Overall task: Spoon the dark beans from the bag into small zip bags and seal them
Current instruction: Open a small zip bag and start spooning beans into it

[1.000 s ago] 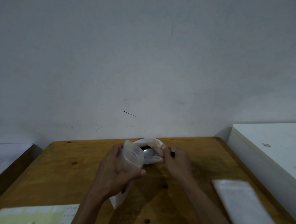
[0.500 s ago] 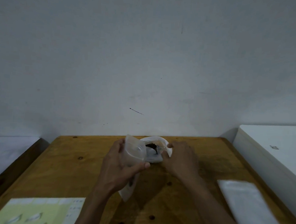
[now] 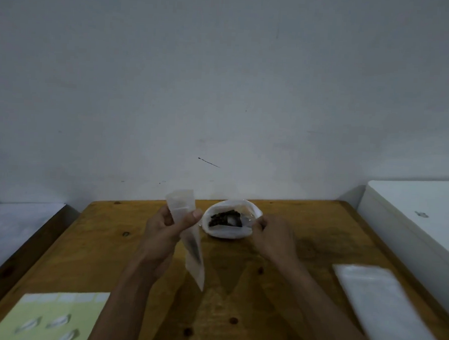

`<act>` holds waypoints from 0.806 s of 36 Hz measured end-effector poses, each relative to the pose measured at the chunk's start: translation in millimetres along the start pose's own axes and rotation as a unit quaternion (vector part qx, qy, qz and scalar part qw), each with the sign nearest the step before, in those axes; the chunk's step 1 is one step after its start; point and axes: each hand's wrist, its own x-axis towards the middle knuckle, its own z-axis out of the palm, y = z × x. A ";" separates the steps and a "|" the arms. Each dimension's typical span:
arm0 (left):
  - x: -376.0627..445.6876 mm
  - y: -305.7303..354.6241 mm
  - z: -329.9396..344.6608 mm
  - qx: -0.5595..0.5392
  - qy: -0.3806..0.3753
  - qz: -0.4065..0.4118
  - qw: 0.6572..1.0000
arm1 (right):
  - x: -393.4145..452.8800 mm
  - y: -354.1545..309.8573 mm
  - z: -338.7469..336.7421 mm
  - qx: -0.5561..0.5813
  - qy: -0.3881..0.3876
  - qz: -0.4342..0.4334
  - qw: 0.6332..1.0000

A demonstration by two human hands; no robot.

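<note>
Directly ahead of you stands a pale wall (image 3: 223,78), with the wooden bench (image 3: 318,242) butted against it. White cabinet (image 3: 418,219) sits just beside the bench on your right; a lower pale surface (image 3: 12,226) lies off to your left.

On the bench, near right: stack of clear bags (image 3: 383,303), lying flat. Near left corner: yellow-green sheet (image 3: 49,316) with printed pictures, detail blurred.

At the far middle of the bench rests the white bag (image 3: 228,231), mouth open toward you, dark beans (image 3: 222,217) visible inside along with something pale and shiny that cannot be identified.

Your left hand (image 3: 167,226) grips a small zip bag (image 3: 186,233), thumb pressed over its front, top edge raised, lower end hanging toward the bench. It is just left of the white bag, not touching it.

Your right hand (image 3: 269,232) is at the white bag's right rim, fingers curled in a pinch; what they pinch is too small to make out.
</note>
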 end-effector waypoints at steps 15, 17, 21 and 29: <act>-0.9 10.7 19.5 0.464 0.026 0.072 0.883 | 3.9 -0.7 -35.3 0.226 -0.016 0.144 0.963; -0.9 10.0 25.6 0.490 0.020 0.064 0.869 | 4.5 -4.5 -45.4 0.246 -0.007 0.127 0.961; 0.6 7.3 32.6 0.494 0.020 0.068 0.867 | -0.8 -11.8 -61.7 0.259 -0.004 0.088 0.962; 0.9 5.0 34.7 0.448 0.022 0.061 0.892 | -25.9 -28.9 -64.2 0.080 0.067 -0.160 0.982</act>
